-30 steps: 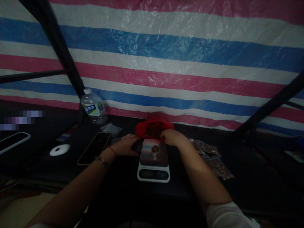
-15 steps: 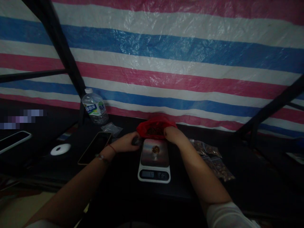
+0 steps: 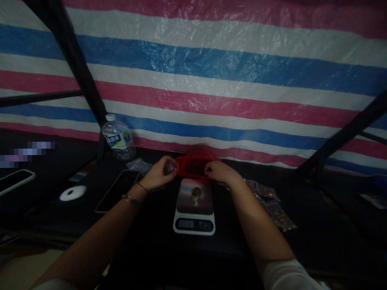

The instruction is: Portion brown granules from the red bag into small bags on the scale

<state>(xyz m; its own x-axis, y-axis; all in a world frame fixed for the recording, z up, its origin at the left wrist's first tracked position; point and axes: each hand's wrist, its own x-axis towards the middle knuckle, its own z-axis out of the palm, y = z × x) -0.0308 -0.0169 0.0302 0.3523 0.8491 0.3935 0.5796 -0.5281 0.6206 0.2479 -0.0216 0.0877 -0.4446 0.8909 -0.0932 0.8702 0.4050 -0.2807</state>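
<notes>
1. Head view: the left hand [image 3: 157, 176] is closed around a small clear pouch [image 3: 170, 166], lifted beside the red bag [image 3: 195, 165], seemingly ready for filling.
2. The right hand [image 3: 219, 171] pinches the red bag's rim, holding it open.
3. A kitchen scale [image 3: 194, 205] sits on the tabletop [image 3: 317, 225] just in front, bearing a small pile.
</notes>
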